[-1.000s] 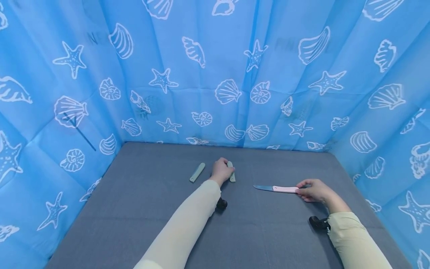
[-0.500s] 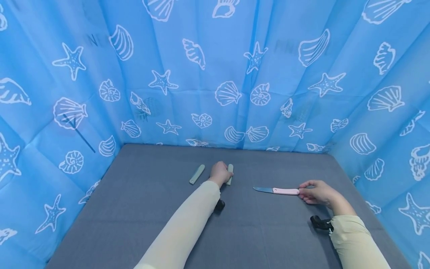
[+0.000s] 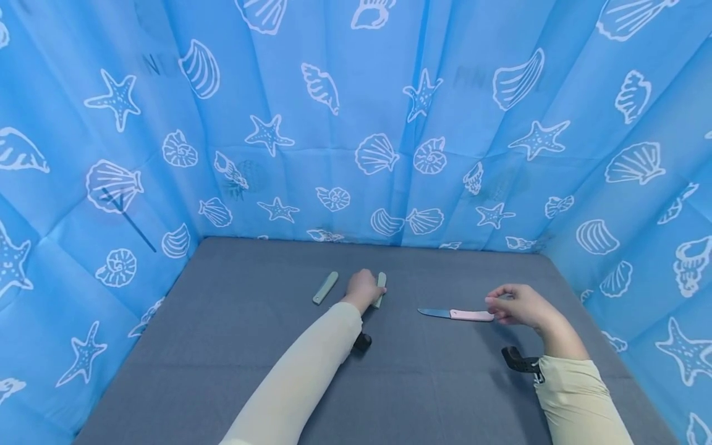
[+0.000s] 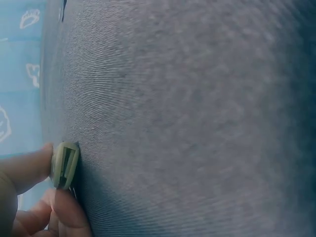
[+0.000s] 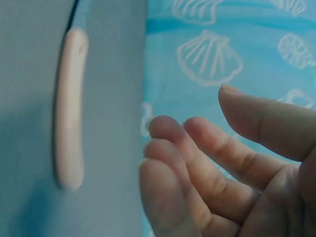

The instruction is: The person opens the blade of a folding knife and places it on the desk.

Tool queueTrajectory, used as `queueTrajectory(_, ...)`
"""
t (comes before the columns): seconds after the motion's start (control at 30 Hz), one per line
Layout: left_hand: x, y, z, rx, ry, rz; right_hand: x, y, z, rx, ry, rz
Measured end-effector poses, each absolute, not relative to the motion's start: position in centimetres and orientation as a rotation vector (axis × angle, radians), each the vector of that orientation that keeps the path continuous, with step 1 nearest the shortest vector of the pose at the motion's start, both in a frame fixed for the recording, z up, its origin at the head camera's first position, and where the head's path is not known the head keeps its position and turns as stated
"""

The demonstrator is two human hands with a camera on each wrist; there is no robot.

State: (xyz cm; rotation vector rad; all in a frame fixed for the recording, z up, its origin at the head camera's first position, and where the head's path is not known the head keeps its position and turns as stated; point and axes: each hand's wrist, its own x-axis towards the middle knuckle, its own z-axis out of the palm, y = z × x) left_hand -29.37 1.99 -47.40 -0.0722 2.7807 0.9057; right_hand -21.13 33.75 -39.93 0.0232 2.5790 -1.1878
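Observation:
My left hand (image 3: 363, 289) pinches a pale green folding knife (image 3: 381, 288) at the middle of the table. In the left wrist view the knife's slotted handle end (image 4: 65, 165) sits between thumb and fingers, close to the cloth. A second green folding knife (image 3: 325, 287), folded, lies just left of that hand. To the right, a pink-handled folding knife (image 3: 470, 316) lies unfolded, its blade (image 3: 434, 313) pointing left. My right hand (image 3: 517, 304) is raised beside its handle end, fingers loosely bent and holding nothing. The right wrist view shows the pink handle (image 5: 71, 108) apart from the fingertips (image 5: 165, 131).
A grey cloth covers the table (image 3: 434, 383). Blue curtains (image 3: 334, 123) printed with shells and starfish stand along its back and both sides. Each wrist carries a black camera mount, such as the right one (image 3: 517, 360).
My right hand has let go of the pink-handled knife and lifted off it. The left hand stays at the green knife, which has shifted and turned slightly.

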Motion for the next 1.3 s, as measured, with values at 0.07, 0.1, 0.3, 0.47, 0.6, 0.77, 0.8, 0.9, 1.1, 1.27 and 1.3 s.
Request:
queueTrajectory(0.07, -29.3, 1.9, -47.7, -0.05, 2.808, 0.886, -21.0, 32.9, -39.4, 0.002, 2.584, -1.182)
queueTrajectory(0.1, -29.3, 1.9, -47.9, -0.044, 2.816, 0.884, -20.9, 32.4, -39.2, -0.005, 2.586, -1.183)
queueTrajectory(0.3, -28.9, 1.9, -48.1, -0.039, 2.804, 0.941, -21.0, 30.0, -38.5, -0.044, 2.571, -1.219)
queueTrajectory(0.47, -28.6, 1.8, -48.4, -0.021, 2.819, 0.978, -21.3, 28.6, -38.9, -0.068, 2.565, -1.242)
queueTrajectory(0.6, -28.3, 1.7, -48.7, 0.002, 2.807, 1.041, -21.5, 27.6, -39.3, -0.09, 2.592, -1.266)
queueTrajectory(0.77, -27.6, 1.9, -48.8, 0.07, 2.778, 1.205, -21.9, 26.2, -39.6, -0.133, 2.619, -1.335)
queueTrajectory(0.8, -27.5, 2.0, -48.9, 0.095, 2.774, 1.24, -22.0, 26.0, -39.6, -0.143, 2.622, -1.355)
queueTrajectory(0.9, -26.9, 2.3, -49.0, 0.174, 2.766, 1.331, -22.3, 25.5, -39.9, -0.166, 2.639, -1.413)
queueTrajectory(1.1, -25.9, 2.8, -48.6, 0.189, 2.721, 1.493, -22.8, 24.2, -40.8, -0.199, 2.666, -1.501)
queueTrajectory(1.27, -25.3, 3.0, -48.2, 0.174, 2.686, 1.595, -23.3, 23.3, -41.7, -0.193, 2.683, -1.581)
queueTrajectory(1.3, -25.1, 3.0, -48.2, 0.179, 2.68, 1.615, -23.4, 23.1, -41.8, -0.195, 2.689, -1.596)
